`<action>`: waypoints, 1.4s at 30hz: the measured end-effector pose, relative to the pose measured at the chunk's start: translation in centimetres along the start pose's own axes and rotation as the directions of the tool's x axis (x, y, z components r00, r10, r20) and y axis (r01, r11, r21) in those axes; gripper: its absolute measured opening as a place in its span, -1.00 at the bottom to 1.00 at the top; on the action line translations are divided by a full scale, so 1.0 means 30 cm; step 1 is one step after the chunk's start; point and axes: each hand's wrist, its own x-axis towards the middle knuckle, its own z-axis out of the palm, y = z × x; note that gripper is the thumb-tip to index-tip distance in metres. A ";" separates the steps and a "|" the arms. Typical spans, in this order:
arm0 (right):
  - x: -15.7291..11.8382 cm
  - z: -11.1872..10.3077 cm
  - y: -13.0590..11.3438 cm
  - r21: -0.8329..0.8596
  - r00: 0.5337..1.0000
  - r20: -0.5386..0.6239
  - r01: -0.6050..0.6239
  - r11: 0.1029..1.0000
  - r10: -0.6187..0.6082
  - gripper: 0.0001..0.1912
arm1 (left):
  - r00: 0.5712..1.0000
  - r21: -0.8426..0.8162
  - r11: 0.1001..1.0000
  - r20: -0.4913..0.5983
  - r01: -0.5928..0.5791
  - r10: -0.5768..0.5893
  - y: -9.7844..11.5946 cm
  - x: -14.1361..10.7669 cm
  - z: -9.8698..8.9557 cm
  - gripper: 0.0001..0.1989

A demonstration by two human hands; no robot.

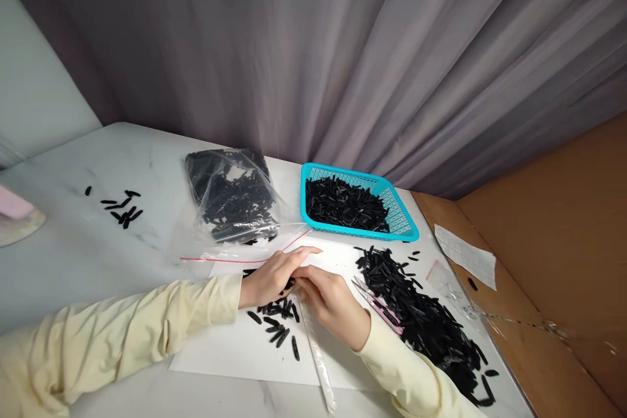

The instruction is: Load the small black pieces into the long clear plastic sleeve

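My left hand (268, 282) reaches over a white sheet (215, 353), its fingers stretched out to the right and slightly cupped; its thumb is hidden. Against it, my right hand (336, 304) has its fingers curled closed, with the tips partly hidden near dark pieces beneath the left palm. What they pinch I cannot make out. Small, flat, elongated black pieces (278, 326) lie scattered on the sheet below both hands. A narrow white strip (318, 366), possibly plastic, runs from beneath the hands toward the front edge.
Beyond the hands lie a clear zip bag of black pieces (235, 199) and a turquoise basket (360, 234) holding more. To the right, pink-handled scissors (385, 313) touch a large black heap (435, 326). A paper slip (465, 255) rests on cardboard; several pieces (122, 209) lie left.
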 end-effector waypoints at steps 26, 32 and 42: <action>-0.049 -0.038 0.053 0.783 0.899 0.027 -0.291 0.549 0.437 -0.81 | 0.936 -0.196 0.920 0.163 0.340 -0.311 0.038 0.025 0.004 -0.60; -0.055 -0.021 0.085 0.907 0.866 0.066 -0.259 0.333 0.496 -0.79 | 0.929 -0.160 0.922 0.177 0.353 -0.325 0.025 0.019 0.016 -0.62; -0.058 -0.010 0.101 0.914 0.870 0.008 -0.206 0.348 0.494 -0.82 | 0.932 -0.183 0.931 0.247 0.315 -0.267 0.026 0.018 0.021 -0.60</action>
